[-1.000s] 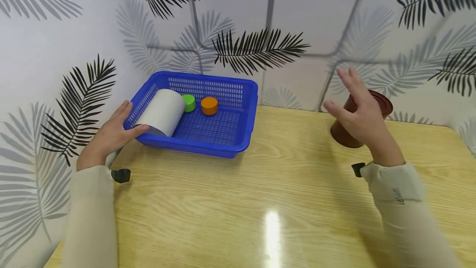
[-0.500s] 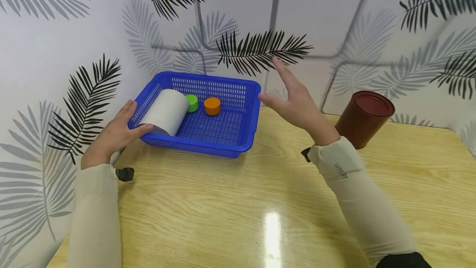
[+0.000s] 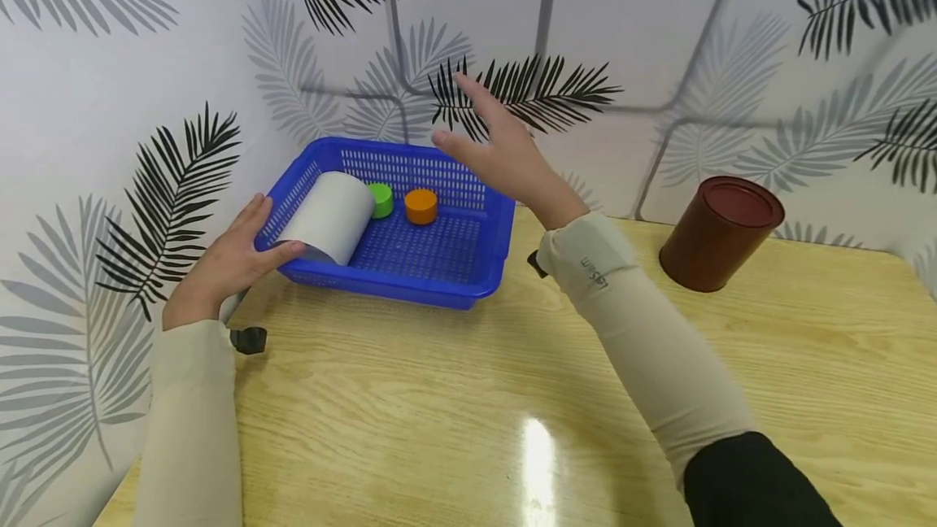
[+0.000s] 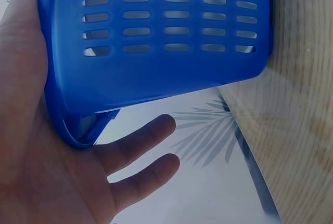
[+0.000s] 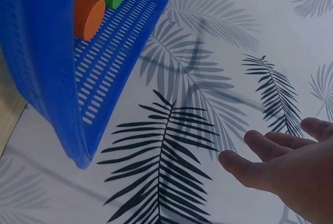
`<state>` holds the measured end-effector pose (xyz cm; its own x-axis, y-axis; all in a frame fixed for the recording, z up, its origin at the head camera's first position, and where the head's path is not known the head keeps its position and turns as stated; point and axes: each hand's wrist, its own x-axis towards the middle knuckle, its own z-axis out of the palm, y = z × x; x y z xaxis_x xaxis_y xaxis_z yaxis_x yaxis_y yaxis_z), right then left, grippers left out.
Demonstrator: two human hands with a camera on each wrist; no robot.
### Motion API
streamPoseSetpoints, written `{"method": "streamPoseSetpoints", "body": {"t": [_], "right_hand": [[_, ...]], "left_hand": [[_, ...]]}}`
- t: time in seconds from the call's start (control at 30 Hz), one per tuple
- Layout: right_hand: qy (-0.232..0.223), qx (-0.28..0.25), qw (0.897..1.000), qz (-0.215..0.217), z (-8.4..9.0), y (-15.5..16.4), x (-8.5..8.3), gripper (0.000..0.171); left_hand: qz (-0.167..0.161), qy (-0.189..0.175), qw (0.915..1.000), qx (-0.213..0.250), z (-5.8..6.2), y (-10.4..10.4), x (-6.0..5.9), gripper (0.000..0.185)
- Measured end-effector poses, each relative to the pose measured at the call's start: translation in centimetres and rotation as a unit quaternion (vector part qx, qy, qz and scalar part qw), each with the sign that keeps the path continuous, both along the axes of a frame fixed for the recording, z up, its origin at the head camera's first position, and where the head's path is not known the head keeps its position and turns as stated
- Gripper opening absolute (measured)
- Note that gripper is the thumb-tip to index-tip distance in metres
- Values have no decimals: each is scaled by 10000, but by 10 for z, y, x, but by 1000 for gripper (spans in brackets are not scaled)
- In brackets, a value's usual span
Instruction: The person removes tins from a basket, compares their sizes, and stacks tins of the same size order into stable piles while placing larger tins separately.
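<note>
Leftward travel is noted since the earlier frames: my right hand (image 3: 505, 157) has left its place in front of the brown can (image 3: 721, 234) and now hangs near the right rear corner of the blue basket (image 3: 410, 291), apart from it, fingers and thumb spread. My left hand (image 3: 233, 260) rests against the basket's left end, thumb at the near rim; in the left wrist view I record two fingers extended straight, but cannot tell how firmly the hand presses. Inside the basket I find a white cylinder (image 3: 331, 218) lying at the left, with a green cap (image 3: 381, 200) just beside it and an orange cap (image 3: 420, 207) farther right. Under the basket is a wood-grain table (image 3: 410, 397); the brown can stands on it, well to the basket's right. Behind the basket rises a leaf-patterned wall (image 3: 622, 149).
</note>
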<state>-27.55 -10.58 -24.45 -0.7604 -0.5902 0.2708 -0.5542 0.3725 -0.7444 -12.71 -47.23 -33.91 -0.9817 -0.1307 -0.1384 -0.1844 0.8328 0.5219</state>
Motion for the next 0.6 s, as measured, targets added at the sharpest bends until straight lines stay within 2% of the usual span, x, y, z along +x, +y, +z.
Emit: {"method": "streamPoseSetpoints", "body": {"t": [0.27, 0.47, 0.6], "right_hand": [[-533, 196, 9984, 59, -9, -53, -6, 81], [-528, 497, 9973, 76, -23, -81, -11, 81], [-760, 467, 9960, 83, -34, -93, -14, 82]], "left_hand": [[27, 1, 10000, 18, 1, 1, 2, 110], [3, 18, 10000, -5, 2, 1, 2, 110], [5, 58, 10000, -13, 2, 2, 0, 110]]}}
